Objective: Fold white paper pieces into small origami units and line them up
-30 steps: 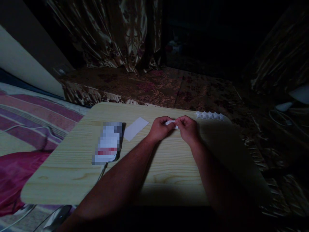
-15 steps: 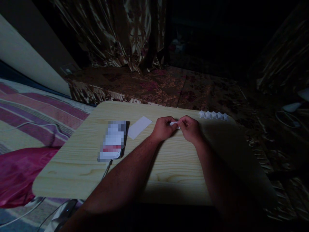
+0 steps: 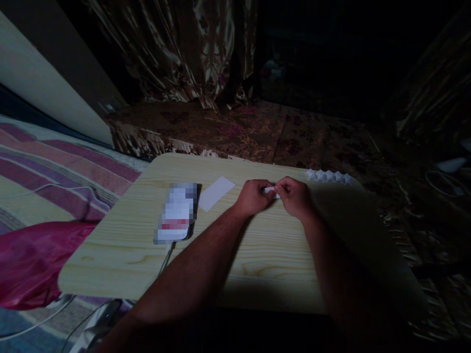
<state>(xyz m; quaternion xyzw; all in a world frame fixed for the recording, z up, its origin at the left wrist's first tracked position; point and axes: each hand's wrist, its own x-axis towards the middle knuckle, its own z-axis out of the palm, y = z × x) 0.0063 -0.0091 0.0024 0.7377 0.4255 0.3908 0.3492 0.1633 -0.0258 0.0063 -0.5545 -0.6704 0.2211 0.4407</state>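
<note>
Between both hands, over the far middle of the wooden table (image 3: 272, 255), is a small white paper strip (image 3: 270, 189). My left hand (image 3: 253, 197) pinches its left part between thumb and fingers. At its right end my right hand (image 3: 294, 195) is closed on it with the fingertips. The fingers hide much of the strip, so its folds cannot be made out. To the left of my hands lies a flat stack of white paper (image 3: 217, 193). Several small white folded paper stars (image 3: 329, 176) stand in a row near the far right edge.
A phone-like device (image 3: 176, 213), its screen blurred out, lies on the left with a cable (image 3: 167, 257) running off the near edge. Beside the table are a pink bag (image 3: 40, 264) and a striped bedspread (image 3: 55, 171). A brown patterned cloth (image 3: 235, 130) covers the ledge behind.
The whole view has shifted slightly, so things sit a little further right. Both hands keep hold of the paper strip, and a bit more of it shows between the fingers.
</note>
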